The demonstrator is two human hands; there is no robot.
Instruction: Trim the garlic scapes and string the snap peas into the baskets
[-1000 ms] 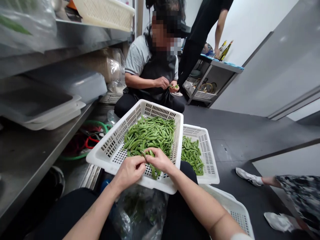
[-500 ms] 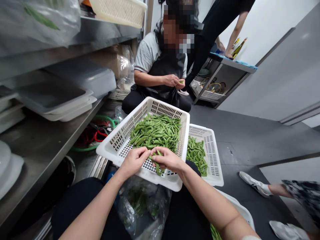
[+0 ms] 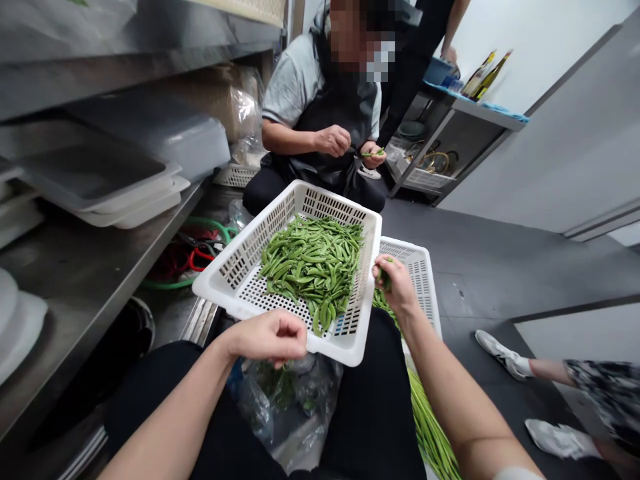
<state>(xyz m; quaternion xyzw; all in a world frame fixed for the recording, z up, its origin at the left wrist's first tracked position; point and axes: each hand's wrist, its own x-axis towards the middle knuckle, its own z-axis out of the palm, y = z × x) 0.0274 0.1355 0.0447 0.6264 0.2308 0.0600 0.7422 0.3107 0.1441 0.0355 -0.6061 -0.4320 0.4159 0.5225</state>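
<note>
A white slotted basket (image 3: 220, 283) stands in front of me with a heap of green pea pods (image 3: 320, 260) in it. My left hand (image 3: 275, 337) is closed at the basket's near rim, above a clear plastic bag (image 3: 295, 427); whatever its fingers pinch is too small to make out. My right hand (image 3: 395, 283) is closed around some green pods, just outside the basket's right wall and over a second white basket (image 3: 425, 280) that also holds pods.
Across the basket sits a person in a dark apron (image 3: 340, 113), holding a pod. Metal shelves (image 3: 125, 267) with trays run along the left. Scissors (image 3: 200, 257) lie in a green-rimmed basket. Another person's shoes (image 3: 503, 353) are at the right, near long green stalks (image 3: 433, 433).
My hands have parted: the right moved out over the second basket with pods, the left down to the near rim. The seated person's hands have moved apart.
</note>
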